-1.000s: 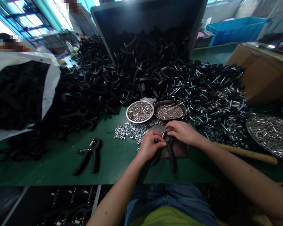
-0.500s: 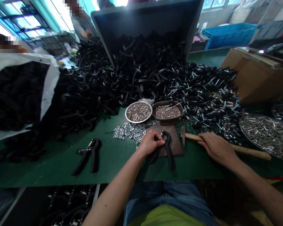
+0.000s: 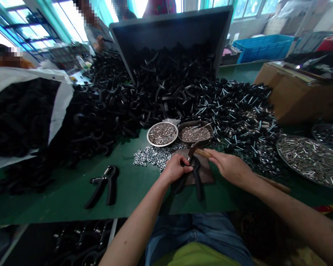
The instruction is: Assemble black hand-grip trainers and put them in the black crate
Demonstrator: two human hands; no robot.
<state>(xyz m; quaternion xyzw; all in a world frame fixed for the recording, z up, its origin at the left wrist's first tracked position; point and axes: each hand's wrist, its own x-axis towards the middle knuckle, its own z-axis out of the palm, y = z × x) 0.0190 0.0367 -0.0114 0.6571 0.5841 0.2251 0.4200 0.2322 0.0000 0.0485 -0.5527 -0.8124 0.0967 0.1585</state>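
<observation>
My left hand [image 3: 177, 168] pinches the top of a black hand grip exerciser [image 3: 197, 181], near its metal spring. That exerciser lies on a flat brown plate [image 3: 207, 173], its two handles pointing towards me. In my right hand [image 3: 230, 165] is a hammer [image 3: 204, 152], held by its wooden handle. The hammer head is over the top of the exerciser, close to my left fingertips; whether it touches cannot be seen. A second hand grip exerciser [image 3: 111, 184] rests on the green table to the left.
Behind my hands stand a round dish [image 3: 162, 144] and an oval tin [image 3: 195, 142] of small metal parts, with loose nuts [image 3: 150, 156] in front. Black parts [image 3: 169, 88] are heaped beyond. A large tray of pins [image 3: 308, 159] and a cardboard box [image 3: 296, 96] are at right.
My right hand has lifted the hammer and brought it leftwards, from the table beside the plate to over the exerciser. My left hand keeps its hold in the same place.
</observation>
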